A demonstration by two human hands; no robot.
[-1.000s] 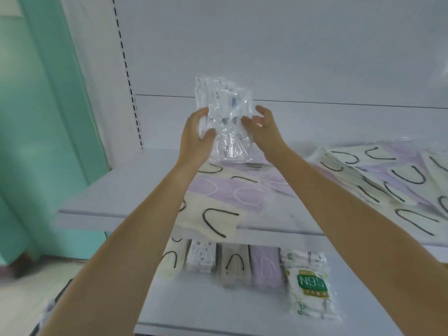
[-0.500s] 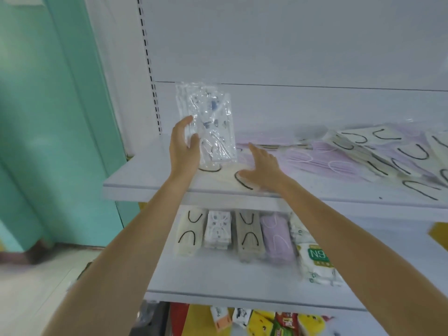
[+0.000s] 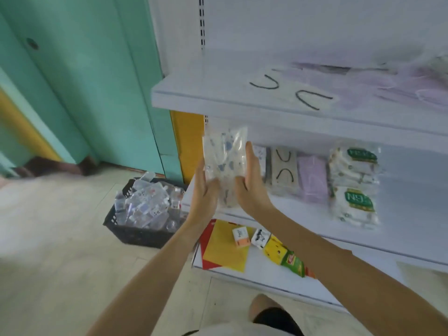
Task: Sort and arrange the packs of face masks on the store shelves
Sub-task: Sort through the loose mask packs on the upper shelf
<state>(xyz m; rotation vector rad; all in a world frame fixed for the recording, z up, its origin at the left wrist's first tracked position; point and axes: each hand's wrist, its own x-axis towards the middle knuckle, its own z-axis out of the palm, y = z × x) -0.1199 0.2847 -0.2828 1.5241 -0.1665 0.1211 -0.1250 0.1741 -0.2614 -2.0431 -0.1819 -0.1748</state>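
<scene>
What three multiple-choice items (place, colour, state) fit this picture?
1. Where is the black basket? A. on the floor B. on the upper shelf C. on the middle shelf
2. What colour is the wrap just left of the N95 packs? A. red B. lilac C. black
3. The patterned pack is: A. in one hand only B. on the floor C. between both hands
1A: it stands on the floor tiles. 2B: the lilac pack lies there. 3C: left hand and right hand each grip a side.
</scene>
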